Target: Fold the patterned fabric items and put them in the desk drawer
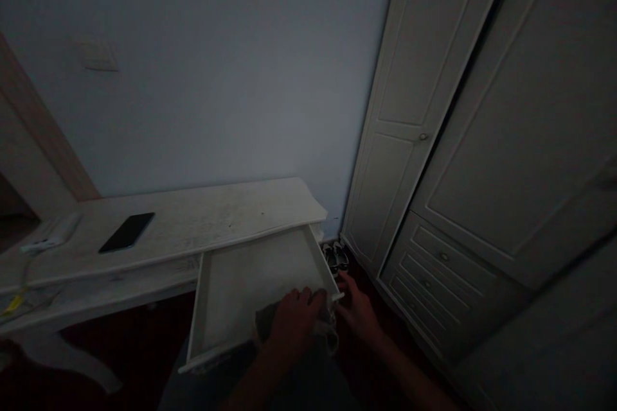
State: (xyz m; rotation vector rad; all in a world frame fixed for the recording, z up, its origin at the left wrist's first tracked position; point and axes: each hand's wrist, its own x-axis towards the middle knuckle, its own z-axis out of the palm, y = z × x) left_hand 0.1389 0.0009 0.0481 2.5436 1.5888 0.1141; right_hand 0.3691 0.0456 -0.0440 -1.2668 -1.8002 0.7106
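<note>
A white drawer [255,270] is pulled out of the desk, with its bare bottom showing. At its front right part, my left hand [299,314] has its fingers curled over a crumpled, greyish cloth [266,320]. A pale, bunched part of the same or another item hangs by the drawer's corner; dim light hides the detail. My right hand [357,308] is at the drawer's front right corner, fingers and thumb bent around it. Part of the drawer's front edge is hidden behind my left hand and forearm.
A dark phone [127,232] lies on the white desk top [241,209]. Dark-and-white shoes [336,257] stand on the floor between the desk and a white wardrobe [448,270]. A yellow item [13,305] is at the far left, below a light-coloured object [51,232].
</note>
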